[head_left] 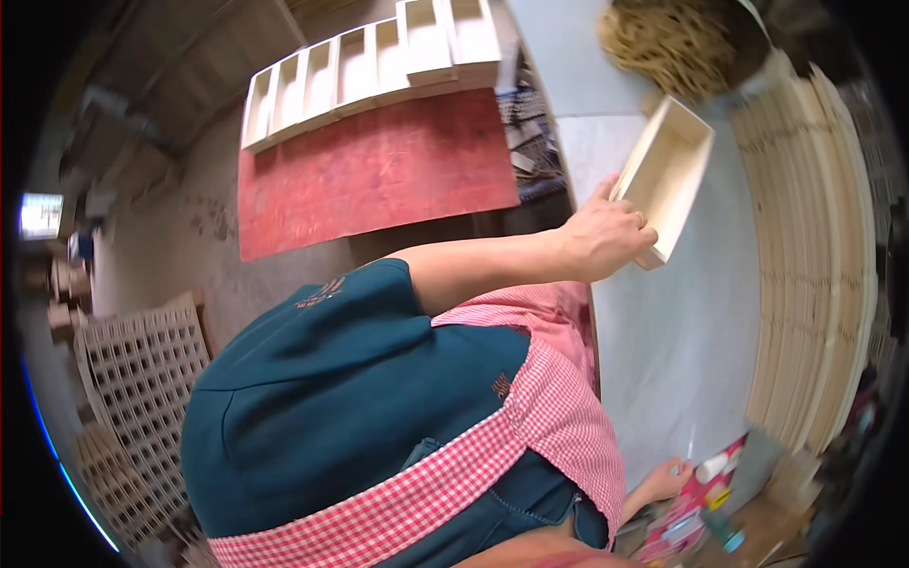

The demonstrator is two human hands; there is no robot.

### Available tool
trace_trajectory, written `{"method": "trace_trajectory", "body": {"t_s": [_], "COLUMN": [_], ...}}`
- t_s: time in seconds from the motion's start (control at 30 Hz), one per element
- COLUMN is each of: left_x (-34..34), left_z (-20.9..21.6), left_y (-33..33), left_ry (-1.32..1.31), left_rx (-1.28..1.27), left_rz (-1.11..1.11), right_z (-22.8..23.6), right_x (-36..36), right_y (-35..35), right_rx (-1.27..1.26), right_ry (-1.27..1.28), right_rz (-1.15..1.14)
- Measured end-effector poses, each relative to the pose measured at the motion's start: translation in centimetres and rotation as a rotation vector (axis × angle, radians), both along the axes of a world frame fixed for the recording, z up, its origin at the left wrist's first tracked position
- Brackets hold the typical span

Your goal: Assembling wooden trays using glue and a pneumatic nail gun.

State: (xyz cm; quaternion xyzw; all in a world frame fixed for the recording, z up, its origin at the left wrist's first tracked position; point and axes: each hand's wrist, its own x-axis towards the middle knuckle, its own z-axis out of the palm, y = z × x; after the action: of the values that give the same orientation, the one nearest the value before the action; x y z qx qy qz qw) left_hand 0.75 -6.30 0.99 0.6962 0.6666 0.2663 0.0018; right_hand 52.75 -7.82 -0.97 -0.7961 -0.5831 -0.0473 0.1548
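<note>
Left hand (603,237): fingers clasping near end of open pale-wood box (674,170) | box: over grey tabletop (677,350), contact unclear | probably light, stiff; best gripped by walls | right hand (668,481): can't make out fingers

At left, a tan gridded panel (144,379) and bright window (42,216).

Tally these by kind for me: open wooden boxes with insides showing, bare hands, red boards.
Open wooden boxes: 8 (1 held box in the left hand, 7 row boxes at the red board)
Bare hands: 2 (left hand, right hand)
Red boards: 1
Total: 11
</note>
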Motion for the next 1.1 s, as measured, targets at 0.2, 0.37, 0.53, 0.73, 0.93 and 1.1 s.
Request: {"method": "trace_trajectory", "body": {"t_s": [0.2, 0.37, 0.53, 0.73, 0.93, 1.1], "left_x": [-12.1, -28.6, -37.4, -41.7, -46.0, -35.4], "left_z": [2.2, -6.7, -11.2, -18.5, -25.4, -17.1], "left_y": [-10.2, -17.1, -19.3, -16.4, -20.1, -16.2], "left_ry": [0.008, 0.352, 0.277, 0.21, 0.275, 0.356], "left_rx": [0.308, 0.156, -0.127, -0.322, -0.386, 0.162], "left_rz": [0.39, 0.875, 1.061, 0.957, 0.856, 0.631], "right_z": [-1.0, -1.0, -1.5, -1.0, 0.1, 3.1], "right_x": [-12.1, -17.3, -18.1, -17.8, -22.9, -23.2], "right_y": [4.9, 5.8, 5.2, 1.6, -0.3, -8.4], "right_rx": [0.077, 0.015, -0.058, -0.13, -0.135, -0.435], "right_ry": [-0.01, -0.023, -0.072, -0.117, 0.228, 0.485], "right_rz": [0.414, 0.57, 0.594, 0.537, 0.667, 0.423]}}
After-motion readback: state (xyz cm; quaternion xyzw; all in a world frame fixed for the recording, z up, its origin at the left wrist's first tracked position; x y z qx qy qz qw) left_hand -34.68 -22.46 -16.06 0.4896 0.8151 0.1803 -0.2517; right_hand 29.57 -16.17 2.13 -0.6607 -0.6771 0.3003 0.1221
